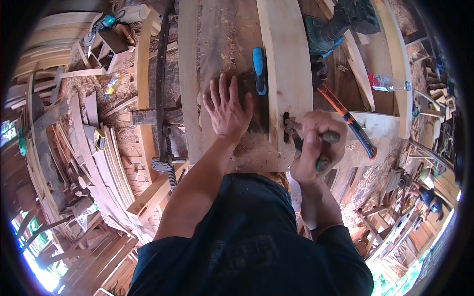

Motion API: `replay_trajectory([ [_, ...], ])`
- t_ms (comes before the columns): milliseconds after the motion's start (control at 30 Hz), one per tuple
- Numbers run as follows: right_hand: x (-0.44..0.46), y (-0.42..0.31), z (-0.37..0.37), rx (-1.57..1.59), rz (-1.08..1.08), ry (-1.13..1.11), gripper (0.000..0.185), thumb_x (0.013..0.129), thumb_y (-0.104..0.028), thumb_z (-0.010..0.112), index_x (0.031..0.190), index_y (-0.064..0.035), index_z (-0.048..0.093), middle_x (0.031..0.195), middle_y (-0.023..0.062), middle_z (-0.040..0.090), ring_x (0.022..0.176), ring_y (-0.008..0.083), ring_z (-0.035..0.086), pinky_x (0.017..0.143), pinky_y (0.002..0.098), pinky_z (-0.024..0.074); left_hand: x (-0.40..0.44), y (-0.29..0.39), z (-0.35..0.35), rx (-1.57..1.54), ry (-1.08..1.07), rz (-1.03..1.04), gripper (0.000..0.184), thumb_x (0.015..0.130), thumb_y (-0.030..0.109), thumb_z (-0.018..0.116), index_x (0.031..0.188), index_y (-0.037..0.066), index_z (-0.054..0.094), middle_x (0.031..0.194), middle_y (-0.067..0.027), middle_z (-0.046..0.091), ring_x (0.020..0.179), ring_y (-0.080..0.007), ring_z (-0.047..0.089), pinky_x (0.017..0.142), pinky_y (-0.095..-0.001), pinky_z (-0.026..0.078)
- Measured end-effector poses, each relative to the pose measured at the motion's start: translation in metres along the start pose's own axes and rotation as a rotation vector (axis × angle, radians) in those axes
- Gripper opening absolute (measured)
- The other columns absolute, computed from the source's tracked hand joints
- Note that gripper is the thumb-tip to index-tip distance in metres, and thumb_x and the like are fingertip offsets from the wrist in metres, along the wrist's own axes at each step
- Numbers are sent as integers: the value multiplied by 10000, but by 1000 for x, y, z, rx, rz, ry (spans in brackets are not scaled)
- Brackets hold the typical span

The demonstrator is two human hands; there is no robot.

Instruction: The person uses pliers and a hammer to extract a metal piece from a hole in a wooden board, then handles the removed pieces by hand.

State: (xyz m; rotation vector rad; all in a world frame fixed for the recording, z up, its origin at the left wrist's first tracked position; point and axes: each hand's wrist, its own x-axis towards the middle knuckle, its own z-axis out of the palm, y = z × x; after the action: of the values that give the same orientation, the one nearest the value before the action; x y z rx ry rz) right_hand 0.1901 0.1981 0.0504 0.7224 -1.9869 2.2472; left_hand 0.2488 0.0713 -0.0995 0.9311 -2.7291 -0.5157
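My left hand (228, 108) lies flat on the dusty workbench board (232, 29), fingers spread, holding nothing. My right hand (318, 143) is closed around a pair of pliers (330, 137) with worn green handles. Their metal end reaches the dark slot (287, 123) cut in a thick pale wooden beam (291, 59); how deep it goes is hidden. Between my left hand and the beam rests a blue-and-black handled tool (258, 70), its kind unclear. Right of the beam, a hammer (349, 122) with an orange and black handle leans near my right hand.
A green power drill (323, 34) sits beyond the beam on the right. A clear plastic bottle (390, 83) lies farther right. A long bar clamp (161, 98) runs along the left side. Stacked planks (116, 167), offcuts and shavings cover the ground; a blue power tool (107, 20) lies far left.
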Motion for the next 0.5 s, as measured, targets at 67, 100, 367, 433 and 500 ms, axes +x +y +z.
replay_trajectory([
  [67,9,-2,-5,-248,-32,-113,121,805,75,543,880,-15,511,790,56,491,669,101,429,597,246,351,1,0,-2,-3,-10,-3,614,941,447,541,1447,106,478,1574,-139,361,1477,-388,261,1163,-618,168],
  [100,25,-5,-7,-161,93,-265,126,800,75,549,879,-16,511,782,47,491,661,98,430,592,247,351,0,1,-2,-6,-10,-4,614,941,447,543,1448,107,477,1574,-139,362,1477,-387,260,1164,-617,168],
  [367,-10,1,-7,-70,-138,-105,202,807,80,606,948,-34,517,757,62,501,668,100,483,598,263,399,-1,1,-1,-10,22,9,609,940,438,556,1449,113,480,1552,-127,401,1468,-383,282,1171,-600,168],
  [433,-10,-2,-4,-23,17,70,199,829,66,620,967,-27,512,773,82,503,687,114,500,616,271,415,0,-1,-5,-78,13,33,607,929,380,591,1455,104,467,1538,-143,412,1463,-384,291,1173,-577,186],
  [500,17,-19,1,-151,265,-84,165,859,-5,673,910,-29,518,824,93,507,759,126,517,662,271,425,-2,1,-14,-219,-24,85,626,908,271,652,1467,84,441,1519,-184,421,1454,-390,307,1172,-540,224],
])
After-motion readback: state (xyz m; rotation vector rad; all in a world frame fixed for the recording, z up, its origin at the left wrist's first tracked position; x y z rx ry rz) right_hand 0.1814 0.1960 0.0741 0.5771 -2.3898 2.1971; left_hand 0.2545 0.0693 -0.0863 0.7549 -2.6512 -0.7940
